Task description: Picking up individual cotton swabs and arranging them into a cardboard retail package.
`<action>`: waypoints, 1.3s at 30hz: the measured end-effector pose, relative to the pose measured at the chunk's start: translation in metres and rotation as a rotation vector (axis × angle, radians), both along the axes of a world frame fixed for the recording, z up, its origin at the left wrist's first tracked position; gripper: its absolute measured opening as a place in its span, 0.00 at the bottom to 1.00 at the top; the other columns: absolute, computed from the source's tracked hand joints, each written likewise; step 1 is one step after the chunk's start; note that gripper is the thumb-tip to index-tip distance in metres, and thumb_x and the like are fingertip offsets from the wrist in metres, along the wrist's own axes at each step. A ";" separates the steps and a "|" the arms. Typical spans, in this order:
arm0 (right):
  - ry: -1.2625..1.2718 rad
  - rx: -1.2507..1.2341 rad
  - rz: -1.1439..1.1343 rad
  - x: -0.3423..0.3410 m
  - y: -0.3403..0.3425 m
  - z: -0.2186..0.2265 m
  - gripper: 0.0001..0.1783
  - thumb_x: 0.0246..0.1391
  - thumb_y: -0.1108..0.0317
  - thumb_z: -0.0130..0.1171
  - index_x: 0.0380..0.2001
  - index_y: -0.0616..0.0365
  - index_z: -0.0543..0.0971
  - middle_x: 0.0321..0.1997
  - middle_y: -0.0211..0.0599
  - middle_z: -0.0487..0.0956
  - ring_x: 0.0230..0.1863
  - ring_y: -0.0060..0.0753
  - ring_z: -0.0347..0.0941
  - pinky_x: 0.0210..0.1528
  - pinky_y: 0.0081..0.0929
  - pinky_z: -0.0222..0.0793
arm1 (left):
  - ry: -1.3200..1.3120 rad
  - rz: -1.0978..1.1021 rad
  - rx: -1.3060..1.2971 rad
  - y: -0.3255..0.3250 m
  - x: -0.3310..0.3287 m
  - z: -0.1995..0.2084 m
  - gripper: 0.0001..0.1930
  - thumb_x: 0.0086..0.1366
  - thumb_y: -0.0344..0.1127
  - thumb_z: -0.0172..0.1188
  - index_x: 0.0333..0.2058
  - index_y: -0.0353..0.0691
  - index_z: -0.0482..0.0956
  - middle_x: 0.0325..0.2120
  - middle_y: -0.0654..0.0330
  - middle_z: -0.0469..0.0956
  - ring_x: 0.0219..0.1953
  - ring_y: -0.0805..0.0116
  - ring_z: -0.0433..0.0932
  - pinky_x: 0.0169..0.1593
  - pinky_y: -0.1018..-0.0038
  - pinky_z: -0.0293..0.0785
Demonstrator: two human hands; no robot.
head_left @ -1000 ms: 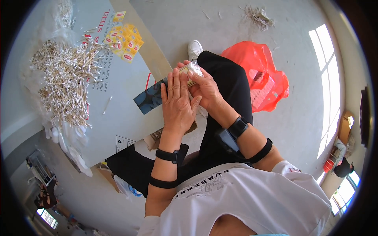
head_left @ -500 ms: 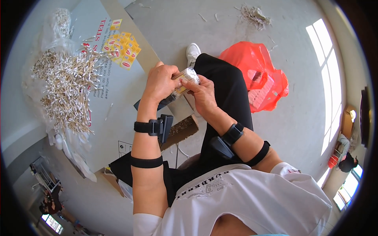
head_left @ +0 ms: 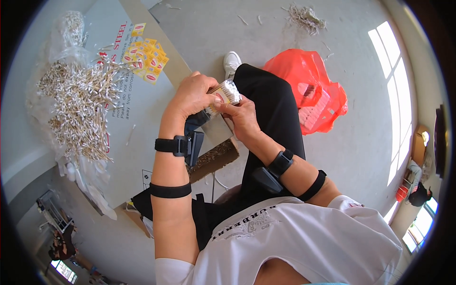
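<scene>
A clear-wrapped pack of cotton swabs (head_left: 230,89), with white tips at its upper right end and a yellow label on its side, is held between my two hands over the table's edge. My left hand (head_left: 192,95) grips its left side, thumb pressed near the label. My right hand (head_left: 244,118) closes round its lower right side, with the thumb at the label's lower edge. A dark object (head_left: 198,120) shows partly beneath my left hand; I cannot make out what it is. To the left lies a big heap of loose cotton swabs (head_left: 80,109) on clear plastic.
Yellow printed cards (head_left: 151,61) are spread on the table (head_left: 137,102) beyond my left hand. An open cardboard box (head_left: 219,159) stands below the table's edge. On the floor at right sits a red plastic bag (head_left: 280,64) holding pink-and-white packs. Scattered swabs (head_left: 308,20) lie farther off.
The pack has turned so that more of its yellow label shows. My left hand and forearm have shifted slightly left, and my right fingers have moved lower on the pack.
</scene>
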State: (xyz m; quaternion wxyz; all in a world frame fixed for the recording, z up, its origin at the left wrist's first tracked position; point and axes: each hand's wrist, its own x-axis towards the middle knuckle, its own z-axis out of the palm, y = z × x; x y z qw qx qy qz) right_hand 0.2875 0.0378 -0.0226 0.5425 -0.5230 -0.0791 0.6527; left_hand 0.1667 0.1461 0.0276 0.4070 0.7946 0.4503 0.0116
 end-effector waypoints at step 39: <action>0.287 0.054 0.012 0.027 0.022 -0.011 0.35 0.62 0.39 0.49 0.55 0.63 0.73 0.55 0.41 0.75 0.60 0.37 0.69 0.65 0.40 0.60 | -1.152 1.031 0.178 -0.121 0.039 -0.038 0.38 0.73 0.52 0.42 0.68 0.30 0.42 0.70 0.46 0.42 0.73 0.53 0.40 0.72 0.57 0.35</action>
